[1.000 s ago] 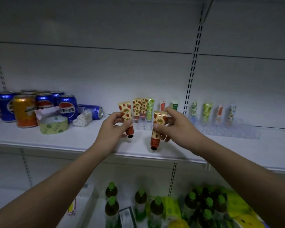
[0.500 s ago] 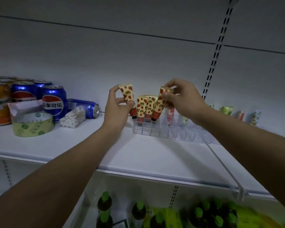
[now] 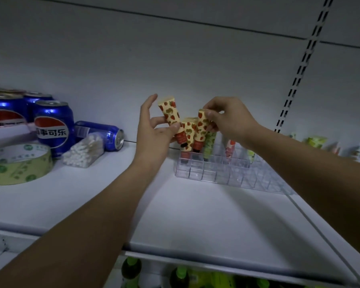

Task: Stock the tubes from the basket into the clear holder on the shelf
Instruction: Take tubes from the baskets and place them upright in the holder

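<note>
Fingers (image 3: 176,127) over white shelf (image 3: 195,215), grey back panel (image 3: 175,59) behind

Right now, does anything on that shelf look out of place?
Yes: one blue can lies on its side behind the cotton swabs, while the other cans stand upright.

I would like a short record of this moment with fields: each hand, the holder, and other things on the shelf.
left hand: pinches a strawberry tube, tilted, cap down, beside the holder's left end
right hand: holds a second strawberry tube by its top, cap lowered to a back slot
clear holder: on the shelf; tubes stand in the back row, front slots show none
other things: blue cans, tape roll, cotton swabs
</note>
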Tool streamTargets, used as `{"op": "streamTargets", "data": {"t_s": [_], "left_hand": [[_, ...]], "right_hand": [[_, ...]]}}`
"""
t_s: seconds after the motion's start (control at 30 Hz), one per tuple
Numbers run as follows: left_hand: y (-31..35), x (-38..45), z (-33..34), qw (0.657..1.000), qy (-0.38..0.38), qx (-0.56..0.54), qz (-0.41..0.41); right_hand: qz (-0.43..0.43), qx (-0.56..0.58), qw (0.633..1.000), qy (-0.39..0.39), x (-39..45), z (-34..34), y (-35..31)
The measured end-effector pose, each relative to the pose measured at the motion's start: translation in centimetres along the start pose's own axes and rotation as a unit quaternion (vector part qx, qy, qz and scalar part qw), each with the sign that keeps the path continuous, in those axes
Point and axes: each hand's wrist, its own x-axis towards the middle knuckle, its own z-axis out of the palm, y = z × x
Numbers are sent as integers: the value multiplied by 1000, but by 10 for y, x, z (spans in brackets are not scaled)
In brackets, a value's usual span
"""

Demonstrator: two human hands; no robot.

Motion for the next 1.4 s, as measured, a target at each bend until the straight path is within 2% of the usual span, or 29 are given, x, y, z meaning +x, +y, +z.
{"op": "streamTargets", "data": {"t_s": [0.13, 0.23, 0.3, 0.4, 0.47, 0.67, 0.8, 0.9, 1.07, 1.4], "left_hand": [[2, -3, 6, 998, -50, 30, 5], [2, -4, 6, 997, -58, 46, 4], [1, -4, 5, 996, -62, 57, 3], [1, -6, 5, 995, -66, 72, 3], [1, -8, 5, 995, -64, 75, 0], [1, -16, 4, 991, -81, 107, 7], [2, -21, 8, 987, -81, 136, 10], [2, -23, 7, 986, -79, 146, 8], [-4, -26, 6, 972, -120, 199, 10], [-10, -24, 5, 963, -100, 250, 14]], "right_hand": [[20, -45, 997, -64, 3, 5, 5], [39, -51, 994, -88, -1, 9, 8], [30, -69, 995, -69, -5, 9, 9], [-22, -144, 989, 24, -19, 6, 8], [-41, -144, 988, 45, -41, 3, 9], [-31, -163, 981, -103, -121, 0, 33], [-9, -192, 959, -209, -154, 0, 46], [1, -207, 955, -214, -160, 3, 47], [-1, -215, 954, -207, -161, 3, 45], [-1, -200, 961, -190, -159, 5, 51]]}}
